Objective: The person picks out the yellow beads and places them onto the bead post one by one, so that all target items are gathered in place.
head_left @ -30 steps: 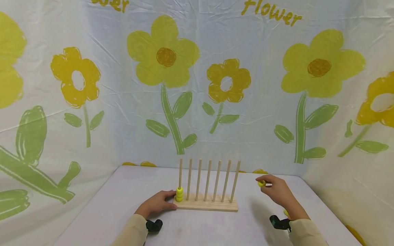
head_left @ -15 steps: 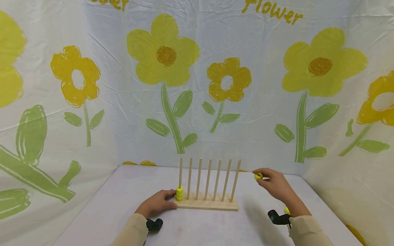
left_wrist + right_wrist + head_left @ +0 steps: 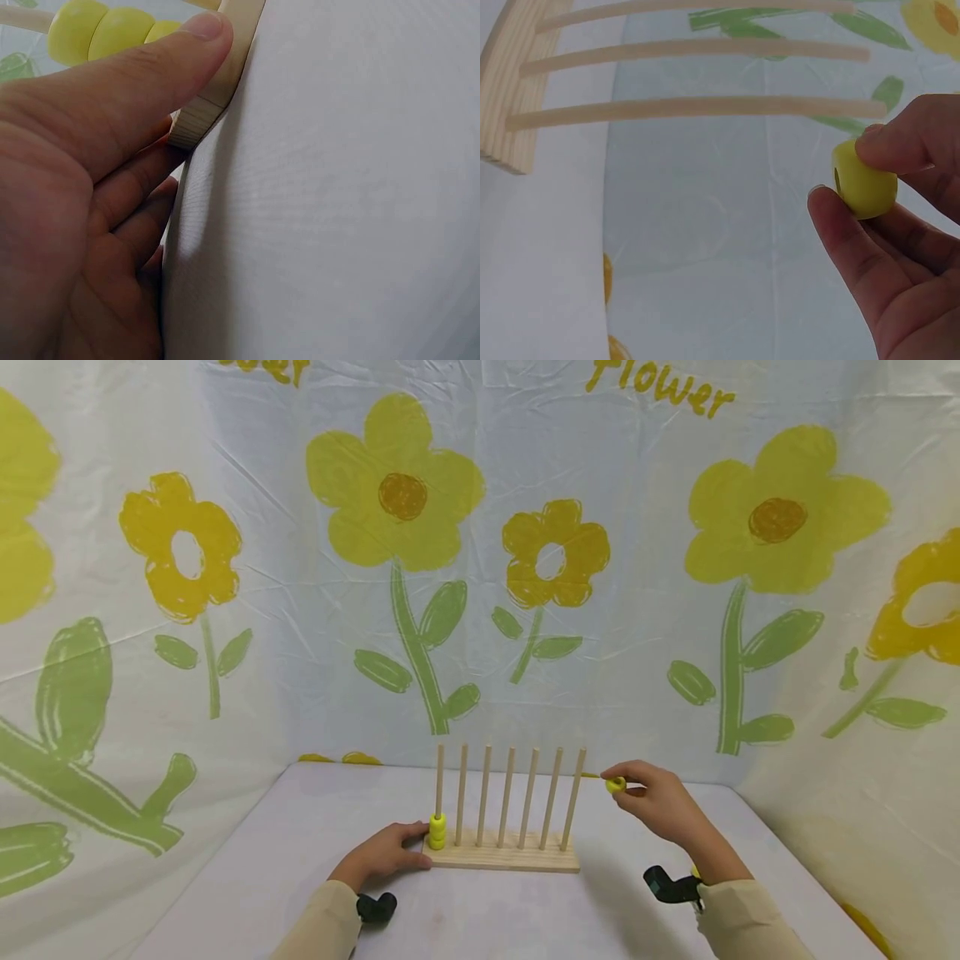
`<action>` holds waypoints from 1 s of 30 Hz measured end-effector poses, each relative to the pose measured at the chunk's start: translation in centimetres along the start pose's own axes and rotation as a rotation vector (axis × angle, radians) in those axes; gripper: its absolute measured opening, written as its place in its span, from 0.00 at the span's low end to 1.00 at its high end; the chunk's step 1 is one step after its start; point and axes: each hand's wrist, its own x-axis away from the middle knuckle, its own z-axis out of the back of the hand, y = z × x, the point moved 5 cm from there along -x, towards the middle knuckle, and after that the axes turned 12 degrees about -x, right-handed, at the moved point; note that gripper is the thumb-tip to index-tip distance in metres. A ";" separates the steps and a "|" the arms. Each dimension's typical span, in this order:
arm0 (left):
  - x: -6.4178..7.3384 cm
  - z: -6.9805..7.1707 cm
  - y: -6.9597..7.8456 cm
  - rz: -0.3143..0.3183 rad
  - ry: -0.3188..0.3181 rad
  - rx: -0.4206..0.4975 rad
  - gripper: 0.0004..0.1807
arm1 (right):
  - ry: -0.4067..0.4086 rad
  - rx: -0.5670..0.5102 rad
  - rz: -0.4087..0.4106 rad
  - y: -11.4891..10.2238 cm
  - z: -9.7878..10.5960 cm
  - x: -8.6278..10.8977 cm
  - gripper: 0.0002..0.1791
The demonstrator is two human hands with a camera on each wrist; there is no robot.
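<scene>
A wooden peg rack [image 3: 510, 858] with several upright rods stands on the table. Yellow beads [image 3: 437, 832] are stacked on its leftmost rod; the other rods are bare. My left hand [image 3: 384, 852] grips the left end of the base, with the thumb over the front edge and the fingers behind, as the left wrist view shows. Held between thumb and fingers of my right hand [image 3: 652, 797], a yellow bead [image 3: 870, 184] with a hole through it is in the air. It is just right of the rightmost rod [image 3: 697, 109], near the height of the rod tops.
White cloth covers the table [image 3: 300, 827]. Behind it hangs a flower-printed curtain [image 3: 637, 693]. Another yellow piece [image 3: 695, 871] shows partly behind the right wrist, next to a black wrist camera [image 3: 670, 887].
My right hand has risen and moved left toward the rack, carrying the yellow bead. The left hand and the rack have stayed in place.
</scene>
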 end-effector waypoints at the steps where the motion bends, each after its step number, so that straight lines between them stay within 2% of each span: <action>1: 0.0 0.0 0.0 0.002 0.002 -0.003 0.41 | 0.002 0.005 0.011 -0.2 0.0 -0.1 0.14; 5: -0.2 0.1 -0.2 0.018 0.009 -0.012 0.41 | -0.006 0.022 0.040 -0.9 -0.1 -0.4 0.14; 9: -0.3 0.0 -0.3 0.032 0.010 -0.012 0.42 | -0.032 -0.008 0.036 -1.7 -0.4 -0.8 0.16; 17: 0.0 0.2 0.0 0.028 0.007 0.006 0.42 | -0.082 -0.053 0.022 -3.0 -1.2 -1.4 0.20; 30: 0.1 -0.1 0.0 0.032 0.005 -0.004 0.41 | -0.131 -0.139 0.030 -4.3 -2.3 -2.5 0.21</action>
